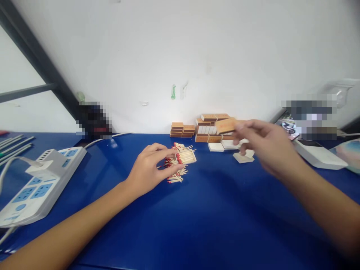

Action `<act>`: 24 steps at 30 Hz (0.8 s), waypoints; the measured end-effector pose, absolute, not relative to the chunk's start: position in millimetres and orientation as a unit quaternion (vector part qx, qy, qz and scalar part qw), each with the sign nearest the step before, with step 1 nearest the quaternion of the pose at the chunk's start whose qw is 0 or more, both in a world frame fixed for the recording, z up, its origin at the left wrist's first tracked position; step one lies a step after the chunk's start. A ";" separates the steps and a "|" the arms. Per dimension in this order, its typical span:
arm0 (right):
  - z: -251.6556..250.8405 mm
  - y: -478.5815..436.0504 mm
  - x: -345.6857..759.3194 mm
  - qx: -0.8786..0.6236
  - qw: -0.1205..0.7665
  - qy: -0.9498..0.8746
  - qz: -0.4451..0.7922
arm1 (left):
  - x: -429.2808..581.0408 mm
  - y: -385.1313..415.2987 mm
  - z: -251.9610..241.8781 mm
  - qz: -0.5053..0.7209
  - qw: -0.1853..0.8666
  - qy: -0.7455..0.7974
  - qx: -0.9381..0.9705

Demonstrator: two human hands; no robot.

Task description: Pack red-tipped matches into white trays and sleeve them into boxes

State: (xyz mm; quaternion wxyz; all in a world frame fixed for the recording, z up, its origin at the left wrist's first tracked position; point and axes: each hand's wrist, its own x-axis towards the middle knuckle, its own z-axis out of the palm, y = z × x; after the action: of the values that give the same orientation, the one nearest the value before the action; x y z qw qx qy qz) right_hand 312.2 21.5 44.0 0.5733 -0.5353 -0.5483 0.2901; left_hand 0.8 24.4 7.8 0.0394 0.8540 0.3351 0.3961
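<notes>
My left hand [152, 167] pinches a small open tray of matches [186, 156], red heads showing, just above a loose pile of matches [176, 176] on the blue table [197, 217]. My right hand [261, 144] is raised to the right, its fingers closed on a brown matchbox sleeve [225, 125], and is slightly blurred. Under it lie empty white inner trays [243, 157].
Stacks of brown matchboxes [182, 130] and more boxes [209, 127] stand against the white wall. A white power strip [36, 183] with a plugged adapter lies at the left. A white flat device [319, 155] sits at the right edge.
</notes>
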 end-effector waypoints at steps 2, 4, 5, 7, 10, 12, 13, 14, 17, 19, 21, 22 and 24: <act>38.5 8.1 288.0 -0.523 0.501 -0.606 0.330 | 1.2 24.0 8.2 0.409 0.048 0.337 0.847; 33.5 -0.5 272.7 -0.507 0.467 -0.629 0.360 | 1.5 23.5 8.8 0.417 0.046 0.338 0.842; 31.6 -2.9 268.5 -0.502 0.459 -0.631 0.373 | 1.6 23.3 9.1 0.420 0.044 0.338 0.841; 29.6 -4.9 265.2 -0.496 0.458 -0.625 0.392 | 1.5 23.2 9.4 0.423 0.041 0.336 0.840; 29.4 -4.5 267.0 -0.485 0.463 -0.623 0.403 | 1.0 23.7 9.4 0.423 0.044 0.337 0.840; 29.6 -4.0 268.9 -0.473 0.461 -0.633 0.404 | 0.8 24.0 9.2 0.421 0.049 0.342 0.839; 29.5 -3.8 269.6 -0.466 0.458 -0.640 0.405 | 0.7 24.0 9.2 0.420 0.053 0.343 0.839; 29.2 -3.7 270.1 -0.461 0.453 -0.646 0.405 | 0.8 24.0 9.3 0.419 0.059 0.345 0.838; 28.2 -3.0 271.2 -0.456 0.437 -0.660 0.406 | 1.1 23.4 10.4 0.421 0.080 0.344 0.835; 27.6 -2.1 271.8 -0.458 0.423 -0.666 0.410 | 1.5 23.0 11.6 0.426 0.094 0.346 0.831; 26.8 -1.0 272.1 -0.462 0.414 -0.663 0.419 | 1.8 22.9 12.9 0.431 0.105 0.346 0.827; 26.3 -0.6 272.2 -0.462 0.413 -0.659 0.426 | 1.9 23.1 13.3 0.432 0.110 0.346 0.826; 25.1 -0.3 271.7 -0.456 0.421 -0.649 0.439 | 1.7 23.6 13.8 0.433 0.115 0.346 0.824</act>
State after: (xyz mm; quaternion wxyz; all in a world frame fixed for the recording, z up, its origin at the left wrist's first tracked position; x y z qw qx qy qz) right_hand 271.7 -0.3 25.1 0.4212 -0.4562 -0.6492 0.4393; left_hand 1.7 23.6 13.8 0.1145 0.8241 0.3463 0.4334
